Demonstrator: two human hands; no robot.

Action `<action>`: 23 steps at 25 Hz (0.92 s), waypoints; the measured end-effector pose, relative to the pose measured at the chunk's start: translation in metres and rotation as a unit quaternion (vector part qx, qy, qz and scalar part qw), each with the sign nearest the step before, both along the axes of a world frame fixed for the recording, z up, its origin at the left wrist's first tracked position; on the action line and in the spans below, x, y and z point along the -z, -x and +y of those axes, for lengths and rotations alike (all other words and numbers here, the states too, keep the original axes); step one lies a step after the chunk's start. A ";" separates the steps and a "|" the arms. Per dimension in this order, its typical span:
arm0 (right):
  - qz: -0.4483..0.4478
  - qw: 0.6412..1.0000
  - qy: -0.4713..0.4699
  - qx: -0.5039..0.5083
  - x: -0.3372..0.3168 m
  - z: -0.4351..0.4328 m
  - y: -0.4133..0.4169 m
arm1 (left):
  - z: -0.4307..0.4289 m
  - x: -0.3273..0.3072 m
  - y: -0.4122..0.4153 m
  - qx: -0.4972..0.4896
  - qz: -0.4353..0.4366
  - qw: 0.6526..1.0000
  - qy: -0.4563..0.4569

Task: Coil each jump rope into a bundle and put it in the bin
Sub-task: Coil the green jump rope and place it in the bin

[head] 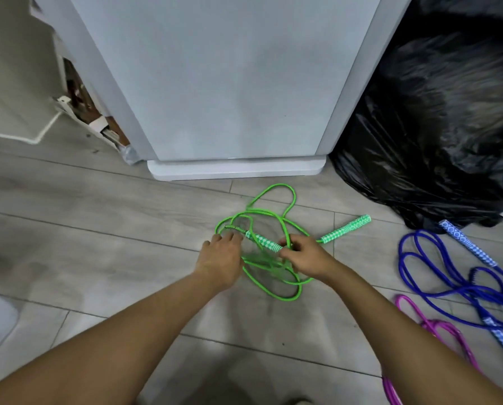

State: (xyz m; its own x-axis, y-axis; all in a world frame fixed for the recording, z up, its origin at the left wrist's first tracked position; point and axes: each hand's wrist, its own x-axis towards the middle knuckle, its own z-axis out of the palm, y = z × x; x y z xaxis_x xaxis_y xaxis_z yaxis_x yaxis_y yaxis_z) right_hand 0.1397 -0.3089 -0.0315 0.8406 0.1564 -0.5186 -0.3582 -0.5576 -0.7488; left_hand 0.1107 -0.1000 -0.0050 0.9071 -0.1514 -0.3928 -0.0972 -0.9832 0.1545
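Head view: green jump rope (286,299) lies tangled on the floor, near the grey cabinet (230,83) base. Right hand (303,255) pinches one handle (263,241). Left hand (221,258) touches the cord, but its grip cannot be determined. Untangle loops first, then wind even turns.

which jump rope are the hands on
The green jump rope: the left hand and right hand are both on it. The blue rope and pink rope lie untouched to its right.
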 end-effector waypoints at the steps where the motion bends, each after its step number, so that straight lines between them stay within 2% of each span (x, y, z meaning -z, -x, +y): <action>1: 0.029 0.999 -0.023 0.009 -0.010 0.003 0.006 | 0.006 -0.002 0.003 -0.002 0.000 1.000 -0.016; 5: 0.088 0.994 -0.056 -0.018 -0.023 0.008 0.023 | 0.019 -0.008 0.013 0.051 -0.039 0.998 -0.012; 7: 0.048 0.998 -0.012 -0.044 -0.023 0.012 0.028 | 0.019 -0.015 0.018 0.085 -0.026 0.996 0.007; 9: -0.002 0.997 0.034 -0.069 -0.028 0.017 0.030 | 0.020 -0.029 0.022 0.099 0.018 0.993 0.069; 11: -0.044 0.995 0.022 -0.092 -0.038 0.024 0.033 | 0.023 -0.045 0.022 0.110 0.034 0.986 0.121; 14: -0.084 0.983 -0.021 -0.164 -0.059 0.031 0.034 | 0.029 -0.078 0.010 0.125 0.069 0.985 0.101; 16: -0.118 0.974 0.036 -0.189 -0.066 0.027 0.031 | 0.037 -0.104 0.002 0.120 0.084 0.986 0.079; 19: -0.118 0.966 0.184 -0.139 -0.069 -0.003 0.028 | 0.055 -0.147 -0.001 0.099 0.058 0.991 0.077; 21: -0.076 0.956 0.246 -0.140 -0.069 -0.024 0.034 | 0.065 -0.171 0.002 0.062 0.030 0.990 0.124; 23: -0.042 0.960 0.242 -0.137 -0.080 -0.034 0.040 | 0.067 -0.194 0.007 -0.019 0.017 0.974 0.223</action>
